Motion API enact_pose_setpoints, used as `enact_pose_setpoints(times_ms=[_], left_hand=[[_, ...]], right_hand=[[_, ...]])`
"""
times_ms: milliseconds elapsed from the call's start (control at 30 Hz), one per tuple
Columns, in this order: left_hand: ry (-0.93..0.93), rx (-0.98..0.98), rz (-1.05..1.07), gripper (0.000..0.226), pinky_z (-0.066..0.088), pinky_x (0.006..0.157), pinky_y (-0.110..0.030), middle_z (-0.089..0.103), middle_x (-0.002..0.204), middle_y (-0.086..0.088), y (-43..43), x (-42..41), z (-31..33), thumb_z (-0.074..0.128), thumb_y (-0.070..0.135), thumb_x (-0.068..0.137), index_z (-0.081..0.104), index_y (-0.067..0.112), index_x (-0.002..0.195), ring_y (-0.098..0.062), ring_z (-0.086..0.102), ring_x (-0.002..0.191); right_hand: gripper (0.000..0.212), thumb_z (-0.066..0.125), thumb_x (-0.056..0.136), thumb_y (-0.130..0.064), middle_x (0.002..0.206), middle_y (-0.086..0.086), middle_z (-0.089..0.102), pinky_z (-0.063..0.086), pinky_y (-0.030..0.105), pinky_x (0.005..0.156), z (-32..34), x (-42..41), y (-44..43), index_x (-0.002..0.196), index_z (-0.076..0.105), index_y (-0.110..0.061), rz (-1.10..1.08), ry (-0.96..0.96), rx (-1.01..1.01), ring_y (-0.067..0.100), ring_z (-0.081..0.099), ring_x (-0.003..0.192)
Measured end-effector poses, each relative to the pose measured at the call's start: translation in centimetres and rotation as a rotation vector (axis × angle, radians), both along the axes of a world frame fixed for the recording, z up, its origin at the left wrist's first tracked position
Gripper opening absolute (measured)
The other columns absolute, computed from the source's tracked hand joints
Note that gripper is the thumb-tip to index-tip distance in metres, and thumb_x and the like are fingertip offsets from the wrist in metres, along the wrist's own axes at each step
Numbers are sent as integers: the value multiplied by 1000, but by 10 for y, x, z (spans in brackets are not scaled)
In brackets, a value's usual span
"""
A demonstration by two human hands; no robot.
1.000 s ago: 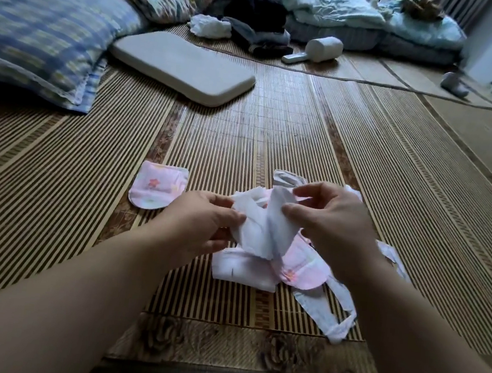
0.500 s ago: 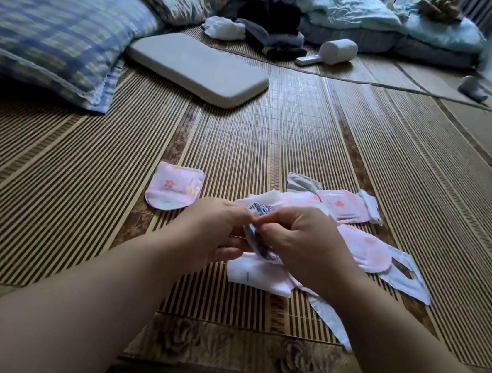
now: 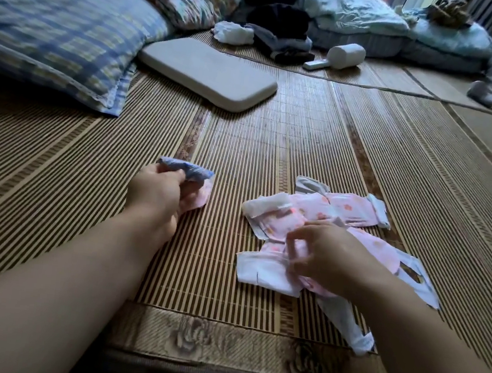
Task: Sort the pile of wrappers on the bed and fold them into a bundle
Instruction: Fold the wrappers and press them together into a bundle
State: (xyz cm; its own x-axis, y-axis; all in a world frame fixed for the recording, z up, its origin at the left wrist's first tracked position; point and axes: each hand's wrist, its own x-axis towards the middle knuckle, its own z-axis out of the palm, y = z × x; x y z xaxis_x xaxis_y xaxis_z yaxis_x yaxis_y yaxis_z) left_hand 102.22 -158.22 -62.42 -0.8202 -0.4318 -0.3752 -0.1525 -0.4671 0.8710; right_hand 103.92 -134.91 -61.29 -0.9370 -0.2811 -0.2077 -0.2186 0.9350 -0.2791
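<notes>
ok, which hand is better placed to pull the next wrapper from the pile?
Right. The right hand rests on the pink-and-white wrapper pile; the left hand is off to the side, holding a blue wrapper.

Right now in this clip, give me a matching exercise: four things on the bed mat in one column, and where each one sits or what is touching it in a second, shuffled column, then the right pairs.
Things:
1. blue wrapper
2. pile of pink wrappers
3. grey flat cushion
4. white cylinder

Places or states:
A. far back on the mat, beside the dark clothes
B. pinched in the left hand, over a lone pink wrapper
C. under the fingers of the right hand
D. lying beside the plaid pillow

Pairs: 1-B, 2-C, 3-D, 4-A
</notes>
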Motion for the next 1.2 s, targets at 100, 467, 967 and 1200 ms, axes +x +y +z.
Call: enact_pose_setpoints(times_ms=[100,467,967,1200], left_hand=[[-128,-30,-42,27,51,46,-21,67,88,-11,-8,0,-9,36,-1,94,51,8,115,-13,69,54],[-93,-75,-123,42,50,44,-17,68,94,-4,-14,2,-9,33,-4,94,50,21,123,-9,70,57],[-245,-315,-192,37,49,41,-20,64,85,-10,-14,-12,-9,46,4,93,45,13,128,-9,65,48],[-144,-1001,-235,52,51,78,-36,59,115,-7,-14,7,-3,62,26,85,48,12,133,-24,60,91]], right_hand=[[23,75,71,-33,112,-4,64,45,31,84,-1,-1,0,92,69,-27,-8,6,-2,17,51,107],[30,75,70,-35,128,-2,57,43,35,93,-6,-2,1,99,68,-29,-26,-4,-16,20,45,119],[34,72,74,-37,139,0,51,35,36,105,-9,2,4,107,65,-31,9,49,-55,20,38,131],[42,73,76,-32,129,0,61,42,28,93,-6,3,7,116,64,-26,-47,58,-122,14,54,114]])
